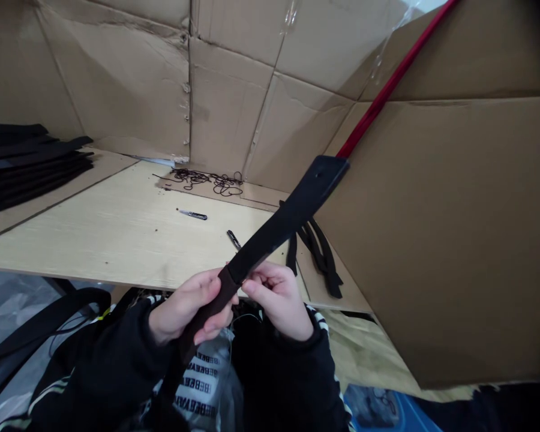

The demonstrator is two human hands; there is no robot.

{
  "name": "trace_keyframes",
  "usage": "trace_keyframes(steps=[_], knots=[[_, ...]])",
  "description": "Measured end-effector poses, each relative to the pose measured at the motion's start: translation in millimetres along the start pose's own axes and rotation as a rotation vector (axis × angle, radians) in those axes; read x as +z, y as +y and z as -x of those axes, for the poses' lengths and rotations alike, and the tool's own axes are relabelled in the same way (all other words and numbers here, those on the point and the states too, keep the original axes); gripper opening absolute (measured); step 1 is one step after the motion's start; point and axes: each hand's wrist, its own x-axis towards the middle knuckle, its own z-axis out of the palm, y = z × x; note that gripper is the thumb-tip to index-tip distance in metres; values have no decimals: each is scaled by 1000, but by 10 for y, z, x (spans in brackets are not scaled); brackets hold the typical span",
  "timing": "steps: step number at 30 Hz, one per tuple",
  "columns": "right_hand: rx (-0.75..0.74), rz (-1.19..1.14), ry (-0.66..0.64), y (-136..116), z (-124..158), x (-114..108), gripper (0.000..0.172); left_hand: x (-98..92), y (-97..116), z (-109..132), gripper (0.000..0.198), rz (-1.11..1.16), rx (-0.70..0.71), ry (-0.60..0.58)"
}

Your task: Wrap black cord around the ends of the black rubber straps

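A long black blade-shaped strip (282,221), flared and holed at its far end, slants up to the right across the view. Its lower part is a dark brown grip section (216,298). My left hand (193,303) is closed around that brown section, thumb on top and fingers beneath. Close beside it, my right hand (276,294) is pinched at the strip's lower edge, where brown meets black. Whatever lies between its fingertips is too small or hidden to make out. A thin pale line curves below the hands.
Snips (193,214) and a second dark tool (233,239) lie on the pale tabletop (117,222). Tangled dark cord (207,179) lies behind them. Black strips are stacked left (31,165), others lie right (321,255). Cardboard walls (234,114) enclose the table; a red strap (387,90) runs upper right.
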Motion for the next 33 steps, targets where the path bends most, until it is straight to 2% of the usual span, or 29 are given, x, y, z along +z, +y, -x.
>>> trace_keyframes(steps=[3, 5, 6, 10, 12, 13, 15, 19, 22, 25, 29, 31, 33], knots=[[-22, 33, 29, 30, -13, 8, 21, -73, -34, -47, 41, 57, -55, -91], [-16, 22, 6, 24, -6, 26, 21, -49, -40, -63, 49, -5, -67, -60], [-12, 19, 3, 13, 2, 36, 21, -15, -34, -62, 51, -78, -53, 11], [-35, 161, 100, -62, 43, 72, 17, 207, 27, 7, 37, -510, 133, 460], [-47, 245, 153, -92, 63, 93, 16, 299, 39, 50, 29, -708, 202, 570], [-46, 252, 158, -100, 71, 103, 16, 325, 34, 64, 26, -764, 221, 588], [-26, 204, 117, -106, 79, 119, 17, 332, 13, 69, 30, -742, 234, 574], [7, 72, -58, -131, 62, 103, 18, 222, -5, 22, 41, -372, 164, 412], [-58, 112, -140, -175, 31, 63, 15, 130, 16, -7, 44, -136, 82, 306], [-105, 202, -73, -192, 10, 36, 13, 77, 35, -26, 49, 0, -17, 252], [-83, 200, 13, -148, -14, 33, 22, 63, 89, -98, 50, 50, -30, 154], [-67, 173, 12, -124, -40, 36, 31, 72, 146, -153, 53, 44, -42, 80], [-49, 125, 43, -108, -73, 35, 34, 91, 207, -206, 56, -58, -83, 77]])
